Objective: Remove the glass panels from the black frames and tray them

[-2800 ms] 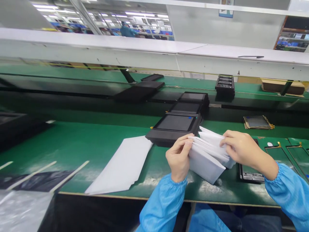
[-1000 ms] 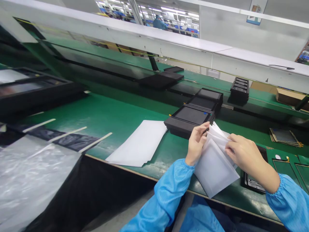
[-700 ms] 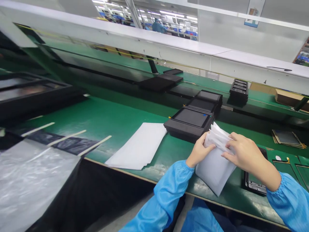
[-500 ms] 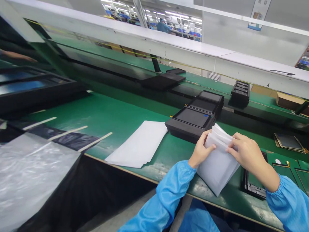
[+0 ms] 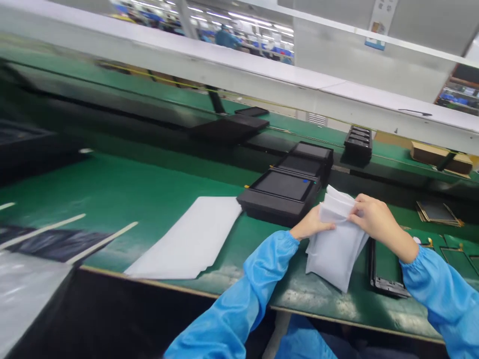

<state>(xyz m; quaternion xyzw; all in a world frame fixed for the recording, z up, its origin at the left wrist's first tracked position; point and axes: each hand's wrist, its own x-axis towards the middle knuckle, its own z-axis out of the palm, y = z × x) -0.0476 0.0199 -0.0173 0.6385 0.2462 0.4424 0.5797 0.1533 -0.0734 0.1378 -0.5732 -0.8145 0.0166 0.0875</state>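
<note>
Between my two hands, over the green table, is a stack of white translucent sheets or sleeves (image 5: 333, 254); I cannot tell which. My left hand (image 5: 312, 223) grips its left edge, thumb lying across the front. At the upper right edge, my right hand (image 5: 374, 219) pinches the layers between thumb and fingers. The top edges are fanned slightly apart. Left of my hands, a flat pile of white sheets (image 5: 190, 234) lies on the table. Behind it, a black foam tray (image 5: 279, 194) bears dark screen panels. A black frame (image 5: 389, 279) lies beside my right forearm.
The green table's (image 5: 112, 184) front edge runs below my forearms. Clear plastic film (image 5: 30, 294) hangs over it at left, near pale strips (image 5: 105, 242). Another black tray (image 5: 358, 142) and a cardboard box (image 5: 441, 158) stand farther back. Flat panels (image 5: 437, 213) lie at right.
The view has swung left to right, so the table's things sit farther left in the picture. The held stack is turned more upright, its top layers spread wider. Both hands keep their grip.
</note>
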